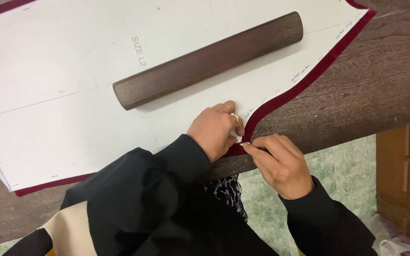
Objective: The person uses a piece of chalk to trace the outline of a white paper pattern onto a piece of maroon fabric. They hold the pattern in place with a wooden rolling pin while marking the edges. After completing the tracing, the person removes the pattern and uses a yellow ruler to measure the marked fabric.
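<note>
Nearest to me, the person's right hand (283, 166) is at the table edge with fingers pinched closed on something small and pale, perhaps a piece of chalk; I cannot tell exactly what. Its tip touches the dark red velvet fabric (281, 98) just where the inward curve begins. The left hand (214, 129), at about ten o'clock from the right one, lies flat and pressing on the large white paper pattern (62, 85), holding nothing, its fingers beside the same curve.

The fabric shows as a narrow red margin around the paper. I judge the work along this edge is only near its beginning: the curve running away toward one o'clock shows no mark that I can see.

Farther, at twelve o'clock, a long dark wooden bar (209, 59) rests on the paper as a weight, on the worn brown wooden table (380, 80).
</note>
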